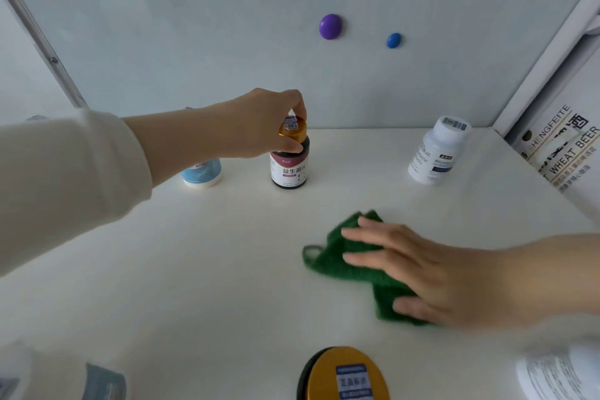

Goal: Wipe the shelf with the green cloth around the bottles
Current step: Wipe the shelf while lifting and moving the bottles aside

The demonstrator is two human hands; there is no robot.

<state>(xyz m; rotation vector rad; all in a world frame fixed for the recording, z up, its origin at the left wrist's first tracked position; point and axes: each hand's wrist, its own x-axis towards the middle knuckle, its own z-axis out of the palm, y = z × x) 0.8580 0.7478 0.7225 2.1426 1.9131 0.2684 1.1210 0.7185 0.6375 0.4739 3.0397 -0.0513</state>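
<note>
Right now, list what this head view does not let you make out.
All in the head view:
Blue-labelled jar: top hidden by the left forearm.
Dark bottle: cap partly covered by the gripping left hand.
Green cloth: right part under the flat right hand.
Gold-lidded bottle: body cut off by the bottom edge.
White bottle: label print too small.
Grey-blue object, bottom left: blurred, cut off.

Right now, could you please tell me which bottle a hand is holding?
The dark gold-capped bottle at the back: the left hand grips its cap. The white bottle stands untouched.
</note>
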